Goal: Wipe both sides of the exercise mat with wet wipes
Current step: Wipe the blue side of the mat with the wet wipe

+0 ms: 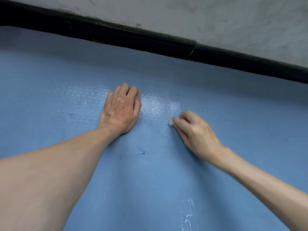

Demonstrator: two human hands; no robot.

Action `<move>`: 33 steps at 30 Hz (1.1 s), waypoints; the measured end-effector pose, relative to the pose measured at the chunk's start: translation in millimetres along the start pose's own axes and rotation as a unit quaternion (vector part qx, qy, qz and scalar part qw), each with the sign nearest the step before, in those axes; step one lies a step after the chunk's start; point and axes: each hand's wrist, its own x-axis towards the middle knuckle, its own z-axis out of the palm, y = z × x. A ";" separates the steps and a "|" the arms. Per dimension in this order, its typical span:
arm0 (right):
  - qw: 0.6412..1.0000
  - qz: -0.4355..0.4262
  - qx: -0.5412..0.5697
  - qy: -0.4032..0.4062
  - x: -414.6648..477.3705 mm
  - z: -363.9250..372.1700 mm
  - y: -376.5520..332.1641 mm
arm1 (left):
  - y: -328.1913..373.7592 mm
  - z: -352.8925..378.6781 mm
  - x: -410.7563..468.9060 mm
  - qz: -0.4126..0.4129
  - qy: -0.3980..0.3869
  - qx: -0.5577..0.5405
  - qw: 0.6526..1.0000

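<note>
Blue, dimpled foam exercise mat (150, 180) spread flat as working surface, filling nearly the whole view. Upper face only on show; underside hidden, so no verdict on that side.

Small white wet wipe (171, 122) bunched to a wad, pressed on mat at tips of right-hand fingers. Mostly covered; one corner visible past forefinger. Right hand (196, 134) gripping wad in a narrow pinch of thumb and fingers, knuckles raised, wrist low. Judged: tight bunching to load pressure on a small spot, not to sweep broadly.

Wet glossy patch (155, 104) directly ahead of those fingertips, running across to left-hand fingers; judged wiped ground. Matt, dry-looking foam back toward both wrists.

Left hand (120, 109) palm down on mat, fingers close together, holding nothing, tips at edge of sheen. Judged: bracing body weight and pinning mat against sliding under the rubbing.

Small dent (142, 152) in foam behind left wrist, between forearms. White streaks (187, 214) well behind right hand, beside forearm; judged not yet wiped.

Black skirting strip (150, 42) well beyond both sets of fingertips, along far edge of mat; touching or merely beside, cannot tell. Pale grey mottled surface (216, 17) past that.

Progress judged: first face partly done, turn-over outstanding.
</note>
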 end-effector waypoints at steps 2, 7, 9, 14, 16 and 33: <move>0.999 0.018 -0.032 0.034 36.7 3.8 24.2 | 0.1 -0.7 -0.3 -0.001 -0.001 0.001 1.000; 0.989 0.104 -0.078 0.076 95.0 3.2 62.4 | 0.2 -0.5 -0.9 0.000 0.003 -0.001 1.000; 0.988 0.100 -0.079 0.087 89.1 4.3 51.6 | -0.2 -0.4 -0.8 0.002 0.008 0.001 1.000; 0.999 0.036 -0.014 0.027 -25.8 5.8 -18.8 | -1.0 -1.1 -0.4 0.004 0.017 -0.004 1.000; 0.999 0.001 0.034 -0.040 -85.1 1.2 -55.5 | -1.2 -1.1 0.1 0.007 0.017 -0.003 1.000; 0.993 0.060 -0.014 0.097 23.3 18.5 3.3 | -0.2 -3.0 -2.5 0.009 0.017 0.006 1.000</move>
